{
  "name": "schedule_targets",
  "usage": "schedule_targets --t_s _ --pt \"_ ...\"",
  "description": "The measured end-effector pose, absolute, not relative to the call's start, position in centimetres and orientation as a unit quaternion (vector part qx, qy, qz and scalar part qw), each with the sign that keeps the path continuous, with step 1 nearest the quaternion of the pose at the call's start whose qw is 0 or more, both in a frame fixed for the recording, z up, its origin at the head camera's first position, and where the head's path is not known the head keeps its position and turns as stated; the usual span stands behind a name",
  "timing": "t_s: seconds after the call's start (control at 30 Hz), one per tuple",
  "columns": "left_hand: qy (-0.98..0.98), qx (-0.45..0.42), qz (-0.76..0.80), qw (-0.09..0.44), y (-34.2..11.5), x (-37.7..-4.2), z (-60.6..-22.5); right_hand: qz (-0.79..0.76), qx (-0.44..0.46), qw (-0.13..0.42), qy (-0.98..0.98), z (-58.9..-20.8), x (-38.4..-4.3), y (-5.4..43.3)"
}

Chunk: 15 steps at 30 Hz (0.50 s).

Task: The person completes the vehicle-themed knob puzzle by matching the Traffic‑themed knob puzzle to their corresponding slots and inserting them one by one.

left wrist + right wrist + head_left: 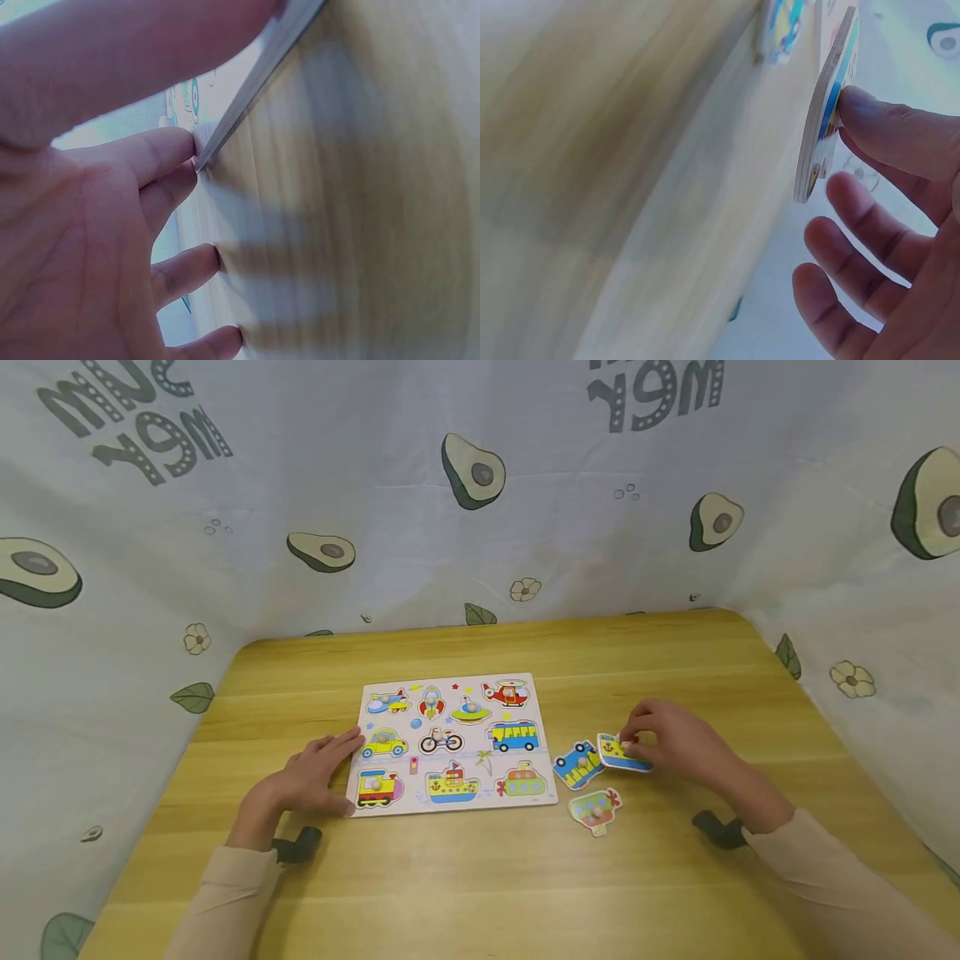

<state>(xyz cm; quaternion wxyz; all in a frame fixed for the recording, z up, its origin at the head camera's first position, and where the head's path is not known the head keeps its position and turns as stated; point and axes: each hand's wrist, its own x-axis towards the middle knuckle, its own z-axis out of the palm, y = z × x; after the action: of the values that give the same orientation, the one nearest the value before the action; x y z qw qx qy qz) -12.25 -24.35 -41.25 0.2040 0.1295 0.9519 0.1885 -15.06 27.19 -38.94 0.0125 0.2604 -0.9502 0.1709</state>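
A wooden vehicle puzzle board [411, 802] lies flat on the table, with printed pictures and knobbed pieces on it. My left hand [303, 779] is at its left side, fingers fairly straight and spread; in the left wrist view the thumb and fingertips touch the board's edge [244, 101]. Between thumb and index finger, my right hand [678, 745] pinches a ship puzzle piece [611, 750] by its knob. That ship piece [826, 112] is tilted above the table in the right wrist view. Just left of it, a bus piece [577, 767] lies partly overlapped in the head view.
A green submarine piece [595, 810] lies nearest the front, right of the board. The wooden table [465, 885] has rounded back corners. Behind it and at both sides hangs a pale cloth [390, 460] printed with avocados.
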Motion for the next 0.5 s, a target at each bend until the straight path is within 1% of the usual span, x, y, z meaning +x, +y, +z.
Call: schedule_targets --t_s 0.17,0.27,0.5 --pt "0.952 0.127 0.191 0.204 -24.2 -12.3 -41.4 0.163 0.282 0.049 -0.944 -38.6 -15.0 25.5" --pt "0.952 0.124 0.192 0.205 -24.2 -12.3 -41.4 0.165 0.288 0.060 -0.942 -38.3 -14.9 24.0" --pt "0.951 0.126 0.194 0.205 -24.3 -12.4 -41.3 0.169 0.295 0.030 -0.940 -37.9 -15.2 19.8"
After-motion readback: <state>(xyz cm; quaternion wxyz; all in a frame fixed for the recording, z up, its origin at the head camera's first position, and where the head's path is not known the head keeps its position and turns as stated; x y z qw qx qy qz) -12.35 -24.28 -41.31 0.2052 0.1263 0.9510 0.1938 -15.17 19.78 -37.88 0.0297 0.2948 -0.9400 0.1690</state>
